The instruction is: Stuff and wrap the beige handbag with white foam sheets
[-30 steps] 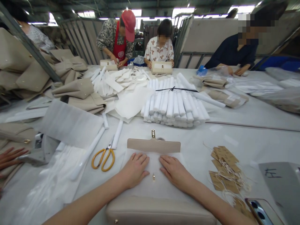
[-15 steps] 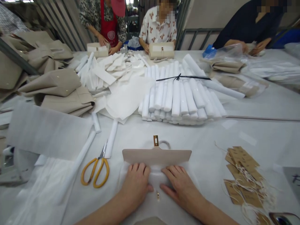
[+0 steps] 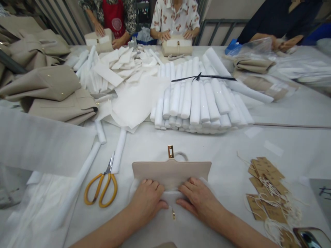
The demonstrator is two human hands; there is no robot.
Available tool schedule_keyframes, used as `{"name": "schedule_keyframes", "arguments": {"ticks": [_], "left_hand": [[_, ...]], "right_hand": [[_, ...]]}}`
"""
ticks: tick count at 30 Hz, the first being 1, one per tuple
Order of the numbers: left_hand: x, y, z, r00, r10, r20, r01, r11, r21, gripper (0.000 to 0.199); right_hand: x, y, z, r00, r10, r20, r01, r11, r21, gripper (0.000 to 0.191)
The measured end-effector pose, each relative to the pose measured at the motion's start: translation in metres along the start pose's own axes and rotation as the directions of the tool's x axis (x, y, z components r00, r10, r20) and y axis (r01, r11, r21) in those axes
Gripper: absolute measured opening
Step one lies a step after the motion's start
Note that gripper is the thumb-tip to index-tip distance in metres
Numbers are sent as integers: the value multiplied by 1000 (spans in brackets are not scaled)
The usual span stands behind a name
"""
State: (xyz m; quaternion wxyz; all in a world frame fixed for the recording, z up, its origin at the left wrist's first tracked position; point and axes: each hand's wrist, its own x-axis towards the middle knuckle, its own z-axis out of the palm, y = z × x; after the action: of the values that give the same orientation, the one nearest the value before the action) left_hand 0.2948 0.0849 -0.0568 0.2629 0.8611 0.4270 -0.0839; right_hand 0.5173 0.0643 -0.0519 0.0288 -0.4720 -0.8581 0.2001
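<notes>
A beige handbag [image 3: 172, 170] lies in front of me with its flap laid back, and a gold clasp plate [image 3: 170, 152] sticks up from the flap's far edge. Over the bag's body is a translucent white foam sheet [image 3: 172, 197]. My left hand [image 3: 148, 197] grips the sheet's far edge just left of centre, fingers curled over it and thumb towards me. On the other side, my right hand [image 3: 198, 197] holds the same edge in the same way. A small gold turn lock [image 3: 173, 214] shows between my wrists. My fingertips are partly hidden at the fold.
Yellow-handled scissors [image 3: 101, 187] lie left of the bag. Brown tags [image 3: 269, 189] with white strings are at right, near a phone [image 3: 311, 238]. Tied white foam rolls [image 3: 199, 96] are stacked beyond. Beige bags [image 3: 49, 86] pile up far left. Several people work across the table.
The view has shifted slightly. Both my hands have moved a little further towards the flap, keeping hold of the sheet. Across the table, the middle person's hands now rest on top of a bag.
</notes>
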Motion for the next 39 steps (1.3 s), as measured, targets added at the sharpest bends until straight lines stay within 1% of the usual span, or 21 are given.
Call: {"name": "schedule_keyframes", "arguments": {"ticks": [3, 6, 9, 10, 12, 13, 16, 18, 21, 23, 25, 27, 28, 29, 31, 33, 34, 35, 36, 37, 39], "left_hand": [[-1, -3, -2, 999, 33, 18, -33, 999, -6, 33], [-3, -5, -1, 998, 57, 6, -57, 998, -3, 31], [-5, -5, 5, 997, 68, -21, -68, 998, 12, 28], [-6, -4, 7, 997, 69, -27, -69, 997, 18, 27], [-7, -4, 10, 997, 67, -31, -66, 997, 27, 27], [-7, -4, 11, 998, 62, -31, -61, 998, 26, 27], [-7, -3, 8, 999, 35, -23, -36, 999, -21, 26], [-8, -2, 5, 1000, 16, -20, -17, 996, -85, 26], [-9, -2, 6, 999, -8, -38, 1, 984, -176, 29], [-10, -2, 13, 998, -6, -61, -5, 983, -185, 25], [-12, -1, 22, 995, 30, -100, -43, 991, -130, 18], [-13, -1, 30, 982, 97, -160, -104, 994, -34, 14], [-14, -1, 33, 971, 140, -195, -139, 990, 17, 14], [-14, -1, 34, 956, 182, -229, -173, 983, 62, 14], [-13, -1, 33, 918, 240, -315, -213, 970, 118, 14], [-11, 0, 31, 879, 264, -397, -224, 964, 144, 15], [-10, 0, 30, 865, 265, -426, -221, 964, 150, 16], [-10, 0, 29, 858, 263, -441, -215, 964, 156, 16], [-10, 0, 29, 861, 261, -437, -212, 964, 159, 16], [-10, 1, 29, 871, 256, -420, -210, 966, 153, 15], [-11, 1, 29, 905, 206, -371, -182, 978, 99, 17]], "right_hand": [[1, 1, 1, 999, -34, -6, 34, 999, -9, 23], [-2, 3, 2, 999, -18, -41, 17, 1000, -4, 25], [-5, 6, -3, 996, -10, -87, 13, 999, 38, 47], [-5, 7, -7, 997, -4, -82, 8, 999, 45, 47], [-2, 10, -15, 999, 44, -26, -44, 999, 17, 28], [0, 12, -19, 996, 89, 7, -89, 996, -18, 24], [6, 19, -30, 976, 202, 83, -195, 977, -87, 29], [7, 22, -34, 975, 200, 96, -198, 980, -25, 23], [1, 22, -35, 991, 105, 79, -114, 986, 122, 15], [-10, 21, -33, 999, -30, 22, 26, 990, 139, 15], [-24, 21, -31, 976, -218, -19, 219, 974, 64, 12], [-37, 23, -28, 928, -373, -16, 372, 928, -22, 11], [-41, 25, -26, 913, -407, -18, 406, 913, -45, 12], [-43, 27, -24, 913, -406, -36, 404, 913, -52, 11], [-42, 30, -17, 935, -320, -150, 318, 947, -38, 5], [-34, 31, -11, 945, -189, -268, 200, 980, 14, 10], [-28, 31, -8, 945, -133, -300, 154, 987, 48, 12], [-23, 30, -6, 949, -89, -302, 118, 990, 78, 13], [-18, 29, -6, 960, -49, -276, 80, 992, 101, 14], [-13, 28, -6, 973, -10, -232, 37, 993, 114, 15], [-7, 26, -6, 989, 58, -138, -41, 992, 120, 16]]}}
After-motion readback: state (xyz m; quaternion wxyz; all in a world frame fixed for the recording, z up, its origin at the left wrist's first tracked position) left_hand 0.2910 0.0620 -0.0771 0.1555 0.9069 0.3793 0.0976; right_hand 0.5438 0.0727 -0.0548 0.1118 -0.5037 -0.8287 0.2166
